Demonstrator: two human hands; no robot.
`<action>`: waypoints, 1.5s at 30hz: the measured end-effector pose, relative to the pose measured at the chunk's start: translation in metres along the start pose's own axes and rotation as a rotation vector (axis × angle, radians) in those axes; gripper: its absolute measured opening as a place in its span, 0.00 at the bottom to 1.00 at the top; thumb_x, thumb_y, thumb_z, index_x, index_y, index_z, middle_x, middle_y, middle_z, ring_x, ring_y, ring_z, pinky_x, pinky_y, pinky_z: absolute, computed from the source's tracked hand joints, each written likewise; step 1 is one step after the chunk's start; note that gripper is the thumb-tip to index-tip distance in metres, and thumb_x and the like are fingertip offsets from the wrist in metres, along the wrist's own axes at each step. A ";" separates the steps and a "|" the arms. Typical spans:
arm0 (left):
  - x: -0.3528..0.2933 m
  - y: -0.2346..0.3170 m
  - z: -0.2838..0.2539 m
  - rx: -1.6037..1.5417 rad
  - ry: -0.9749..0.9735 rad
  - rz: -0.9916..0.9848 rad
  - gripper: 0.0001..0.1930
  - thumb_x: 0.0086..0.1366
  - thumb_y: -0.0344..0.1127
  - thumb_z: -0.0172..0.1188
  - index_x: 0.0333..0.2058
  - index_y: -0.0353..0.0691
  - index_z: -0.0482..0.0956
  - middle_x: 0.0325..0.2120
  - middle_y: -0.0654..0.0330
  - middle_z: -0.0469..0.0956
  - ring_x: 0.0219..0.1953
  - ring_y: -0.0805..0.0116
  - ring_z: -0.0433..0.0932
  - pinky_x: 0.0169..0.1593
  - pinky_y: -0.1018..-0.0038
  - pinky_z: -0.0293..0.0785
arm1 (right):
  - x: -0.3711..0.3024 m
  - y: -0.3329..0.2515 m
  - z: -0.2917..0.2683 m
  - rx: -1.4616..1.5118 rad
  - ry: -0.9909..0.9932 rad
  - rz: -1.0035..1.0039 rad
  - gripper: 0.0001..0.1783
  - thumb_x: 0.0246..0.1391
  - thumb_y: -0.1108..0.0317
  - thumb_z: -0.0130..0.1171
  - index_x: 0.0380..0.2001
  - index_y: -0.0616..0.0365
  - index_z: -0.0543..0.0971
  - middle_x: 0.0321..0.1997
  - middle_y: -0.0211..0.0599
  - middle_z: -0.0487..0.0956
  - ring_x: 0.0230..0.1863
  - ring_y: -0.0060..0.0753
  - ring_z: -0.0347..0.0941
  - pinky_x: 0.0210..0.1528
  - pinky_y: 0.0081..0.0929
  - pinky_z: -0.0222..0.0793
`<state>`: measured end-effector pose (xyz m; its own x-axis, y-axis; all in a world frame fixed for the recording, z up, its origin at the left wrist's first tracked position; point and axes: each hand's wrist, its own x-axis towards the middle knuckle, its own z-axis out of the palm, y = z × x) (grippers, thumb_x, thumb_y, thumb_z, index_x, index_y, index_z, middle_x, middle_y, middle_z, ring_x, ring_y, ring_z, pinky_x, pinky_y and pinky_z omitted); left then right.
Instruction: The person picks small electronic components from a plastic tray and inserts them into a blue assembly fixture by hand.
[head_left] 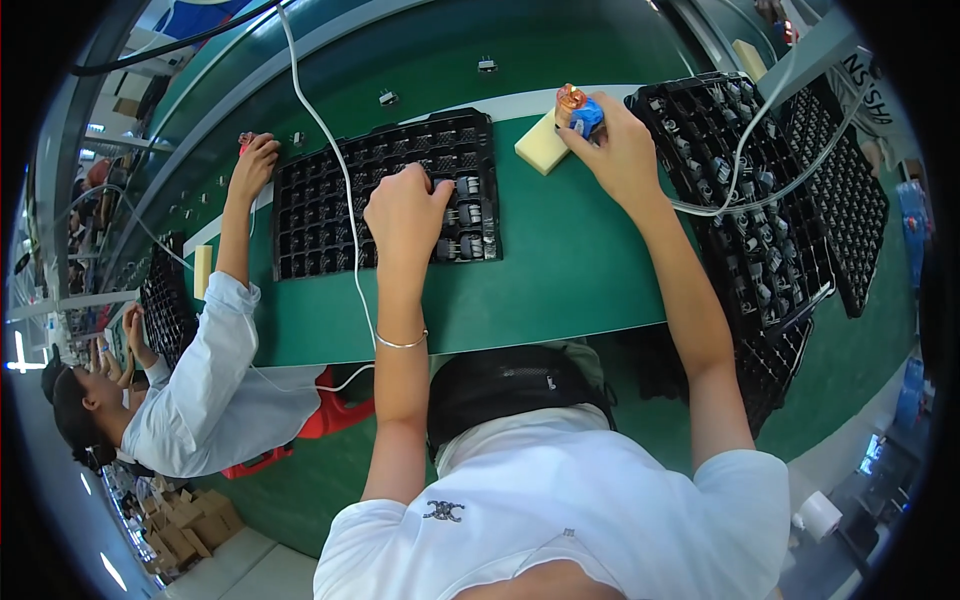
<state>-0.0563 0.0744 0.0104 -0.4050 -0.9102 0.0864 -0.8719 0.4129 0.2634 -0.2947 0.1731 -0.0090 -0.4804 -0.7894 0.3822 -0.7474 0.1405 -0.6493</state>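
My left hand is over the right part of a black compartment tray. Its fingers are curled, with the fingertips hidden beneath, and the thumb points toward small grey-and-black parts in the tray's right-hand columns. My right hand is closed around a small blue and copper-coloured object, whose exact kind I cannot make out. That hand is just above a pale yellow foam block, which lies on the green tabletop.
Stacked black trays with many small parts stand at the right. A white cable hangs across the left tray. Small parts sit along the green surface beyond. A co-worker sits at the left, one hand near the tray.
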 end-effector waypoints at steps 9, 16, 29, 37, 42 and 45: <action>0.007 0.003 -0.004 -0.184 0.054 0.095 0.11 0.54 0.40 0.66 0.24 0.36 0.80 0.19 0.55 0.78 0.24 0.57 0.79 0.30 0.66 0.74 | -0.003 0.006 0.005 0.048 0.069 -0.033 0.20 0.46 0.58 0.67 0.40 0.58 0.78 0.26 0.35 0.74 0.21 0.30 0.66 0.25 0.27 0.63; 0.040 0.015 -0.005 -0.828 -0.116 0.155 0.07 0.57 0.32 0.65 0.27 0.33 0.80 0.19 0.65 0.78 0.22 0.82 0.73 0.24 0.84 0.66 | -0.002 0.004 0.005 0.054 0.066 -0.027 0.20 0.46 0.58 0.67 0.39 0.58 0.78 0.26 0.35 0.73 0.20 0.29 0.65 0.25 0.27 0.62; 0.048 0.014 0.030 -1.702 -0.462 0.041 0.12 0.68 0.37 0.52 0.38 0.34 0.77 0.28 0.55 0.78 0.19 0.74 0.70 0.22 0.80 0.63 | 0.034 0.012 0.023 0.033 0.001 -0.019 0.20 0.45 0.59 0.66 0.39 0.58 0.76 0.25 0.41 0.76 0.25 0.34 0.74 0.30 0.28 0.69; 0.051 0.011 0.046 -1.873 -0.384 -0.073 0.08 0.69 0.36 0.52 0.41 0.37 0.74 0.24 0.60 0.75 0.21 0.72 0.73 0.23 0.79 0.67 | 0.130 0.050 0.072 0.000 0.125 -0.087 0.21 0.41 0.55 0.64 0.35 0.59 0.78 0.26 0.47 0.79 0.29 0.52 0.76 0.36 0.38 0.71; 0.049 0.009 0.040 -1.908 -0.368 -0.047 0.07 0.67 0.30 0.52 0.42 0.36 0.73 0.27 0.56 0.77 0.21 0.72 0.75 0.24 0.78 0.70 | 0.146 0.054 0.090 -0.241 0.058 -0.139 0.21 0.43 0.54 0.65 0.34 0.60 0.78 0.28 0.47 0.79 0.31 0.54 0.76 0.36 0.39 0.72; 0.049 0.008 0.039 -1.876 -0.378 -0.011 0.08 0.67 0.30 0.52 0.42 0.35 0.74 0.31 0.53 0.80 0.23 0.72 0.75 0.26 0.79 0.71 | 0.150 0.052 0.081 -0.276 -0.018 -0.142 0.22 0.43 0.54 0.65 0.36 0.61 0.78 0.27 0.48 0.79 0.32 0.54 0.76 0.36 0.38 0.72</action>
<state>-0.0941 0.0346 -0.0211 -0.6579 -0.7521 -0.0371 0.3945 -0.3862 0.8338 -0.3686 0.0137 -0.0386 -0.3556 -0.8229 0.4431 -0.9041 0.1826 -0.3864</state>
